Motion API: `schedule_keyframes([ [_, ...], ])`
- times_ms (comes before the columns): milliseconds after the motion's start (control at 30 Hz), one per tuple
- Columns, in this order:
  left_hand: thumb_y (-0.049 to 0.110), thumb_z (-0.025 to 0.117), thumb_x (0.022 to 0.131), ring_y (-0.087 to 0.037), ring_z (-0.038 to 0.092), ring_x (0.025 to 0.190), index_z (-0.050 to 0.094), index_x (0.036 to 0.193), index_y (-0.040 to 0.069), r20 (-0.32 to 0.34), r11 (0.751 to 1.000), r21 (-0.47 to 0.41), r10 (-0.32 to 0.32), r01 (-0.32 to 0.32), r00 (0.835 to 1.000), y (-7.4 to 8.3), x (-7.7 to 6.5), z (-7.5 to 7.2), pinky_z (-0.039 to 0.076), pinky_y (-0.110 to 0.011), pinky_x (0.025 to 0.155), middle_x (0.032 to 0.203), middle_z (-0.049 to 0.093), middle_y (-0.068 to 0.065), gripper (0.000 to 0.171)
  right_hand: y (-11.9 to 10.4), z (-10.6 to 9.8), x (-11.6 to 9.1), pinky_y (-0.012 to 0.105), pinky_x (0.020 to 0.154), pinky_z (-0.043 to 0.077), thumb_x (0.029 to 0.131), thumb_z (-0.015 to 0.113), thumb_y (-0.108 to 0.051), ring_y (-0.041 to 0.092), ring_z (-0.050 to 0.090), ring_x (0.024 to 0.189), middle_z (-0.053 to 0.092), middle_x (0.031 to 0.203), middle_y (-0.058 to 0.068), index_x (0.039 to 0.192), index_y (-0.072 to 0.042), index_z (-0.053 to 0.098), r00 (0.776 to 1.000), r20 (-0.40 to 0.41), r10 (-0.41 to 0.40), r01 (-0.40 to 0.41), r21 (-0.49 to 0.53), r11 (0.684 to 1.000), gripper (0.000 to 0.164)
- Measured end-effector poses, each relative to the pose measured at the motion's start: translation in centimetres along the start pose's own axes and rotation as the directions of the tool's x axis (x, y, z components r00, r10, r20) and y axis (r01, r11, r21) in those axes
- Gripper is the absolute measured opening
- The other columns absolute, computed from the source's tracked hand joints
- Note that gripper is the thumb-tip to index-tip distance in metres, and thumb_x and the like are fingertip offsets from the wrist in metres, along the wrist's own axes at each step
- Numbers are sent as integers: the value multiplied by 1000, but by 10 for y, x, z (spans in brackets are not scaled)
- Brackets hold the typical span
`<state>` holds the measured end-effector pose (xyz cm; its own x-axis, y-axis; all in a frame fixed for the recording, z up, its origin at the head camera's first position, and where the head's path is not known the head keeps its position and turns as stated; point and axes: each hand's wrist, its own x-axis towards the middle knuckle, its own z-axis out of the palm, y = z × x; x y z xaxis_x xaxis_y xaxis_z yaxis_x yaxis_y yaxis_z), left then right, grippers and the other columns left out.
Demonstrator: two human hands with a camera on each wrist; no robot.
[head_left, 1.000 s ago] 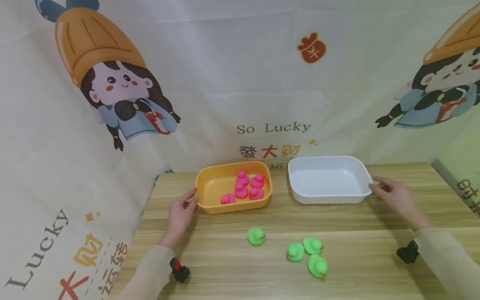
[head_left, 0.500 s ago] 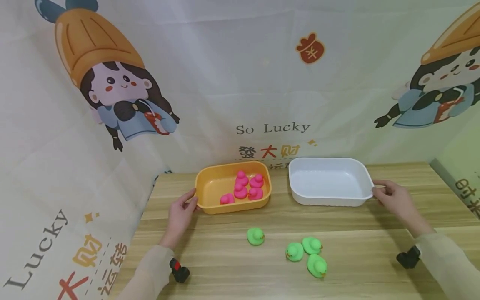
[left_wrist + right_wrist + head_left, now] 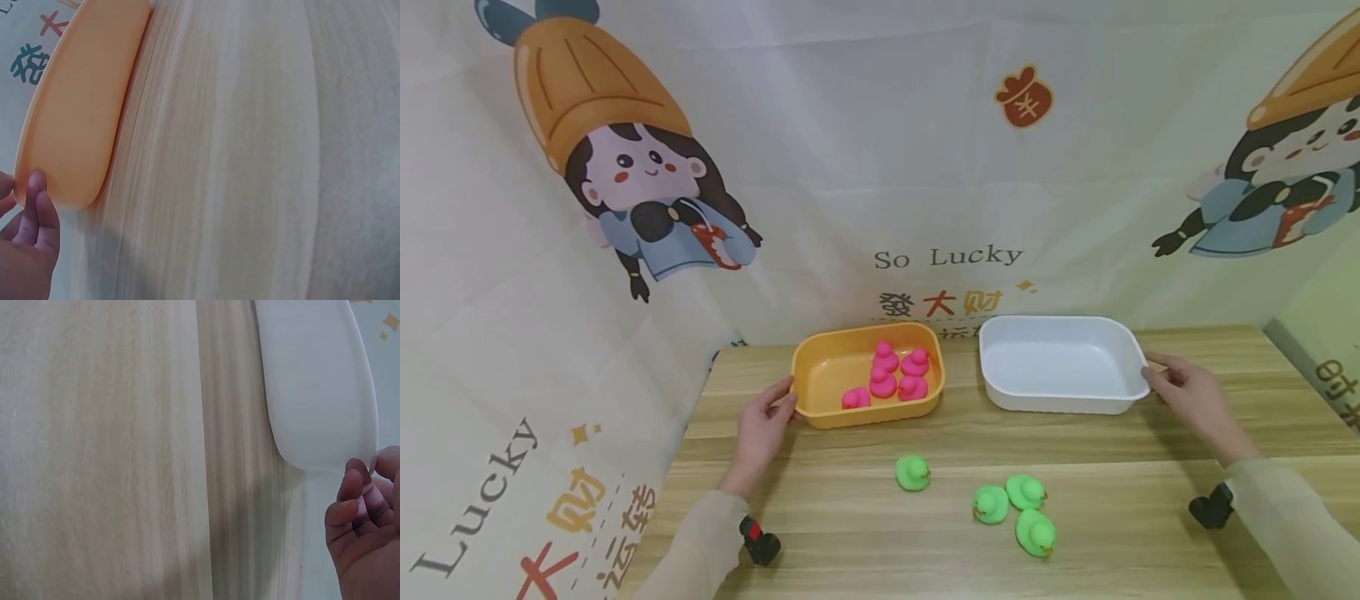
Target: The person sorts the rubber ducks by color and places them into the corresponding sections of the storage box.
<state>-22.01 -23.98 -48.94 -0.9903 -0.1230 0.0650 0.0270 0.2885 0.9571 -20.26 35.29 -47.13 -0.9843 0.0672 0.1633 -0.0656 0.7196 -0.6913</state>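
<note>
At the back of the table stands an orange basin (image 3: 827,375) with several pink rubber ducks (image 3: 882,381) inside, most of them toward its right end. My left hand (image 3: 763,425) pinches the basin's rim at its left end; the left wrist view shows fingers (image 3: 37,215) at that rim. To the right of it is a white basin (image 3: 1060,367) with nothing in it. My right hand (image 3: 1191,400) pinches the right end of its rim, and in the right wrist view the fingers (image 3: 351,487) lie against the rim's corner.
Several green rubber ducks lie on the wooden table (image 3: 835,517) in front of the basins: one green duck (image 3: 912,472) alone, the others grouped around another duck (image 3: 1036,532) further right. A printed cloth (image 3: 850,125) hangs right behind the basins.
The white basin has shifted slightly to the right and toward me, with my right hand on its rim. My left hand and the orange basin look the same.
</note>
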Motion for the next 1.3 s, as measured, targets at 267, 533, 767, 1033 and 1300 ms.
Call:
schedule_keyframes([
  [267, 9, 62, 105, -8, 62, 81, 59, 141, -3, -85, 991, 128, 52, -41, 995, 8, -9, 0, 52, -14, 69, 134, 61, -23, 38, 5, 7, -1, 23, 51, 38, 109, 53, -17, 3, 46, 59, 61, 73, 8, 137, 15, 55, 999, -30, -19, 20, 42, 999, 43],
  [533, 7, 71, 99, -6, 57, 73, 74, 118, -2, 13, 965, 71, 253, -254, 967, 32, -36, 24, 47, -16, 62, 102, 70, -18, 21, 6, 5, -2, 24, 50, 38, 110, 53, -21, 5, 47, 59, 60, 72, 7, 139, 13, 55, 999, -43, -26, 28, 39, 999, 45],
  [767, 11, 74, 97, -8, 58, 81, 75, 120, 1, 341, 964, 79, 215, -256, 915, 46, -52, 53, 50, -20, 71, 110, 72, -15, 24, 8, 7, -3, 22, 52, 39, 110, 53, -20, 4, 47, 60, 59, 72, 6, 141, 13, 53, 998, -54, -46, 48, 37, 998, 46],
  [1033, 15, 77, 95, -6, 61, 82, 70, 130, 1, 605, 931, 149, 180, -333, 775, 40, -56, 77, 54, -22, 70, 113, 71, -15, 38, 11, 9, -2, 23, 50, 37, 110, 52, -18, 5, 44, 59, 57, 71, 8, 140, 13, 55, 993, -80, -89, 91, 12, 996, 43],
  [1300, 16, 81, 92, -5, 54, 79, 72, 127, 3, 671, 895, 193, 178, -401, 720, 28, -57, 92, 50, -21, 69, 116, 68, -5, 39, 10, 8, -2, 24, 50, 35, 110, 52, -17, 7, 43, 59, 56, 70, 7, 139, 14, 56, 992, -70, -107, 107, 5, 994, 42],
])
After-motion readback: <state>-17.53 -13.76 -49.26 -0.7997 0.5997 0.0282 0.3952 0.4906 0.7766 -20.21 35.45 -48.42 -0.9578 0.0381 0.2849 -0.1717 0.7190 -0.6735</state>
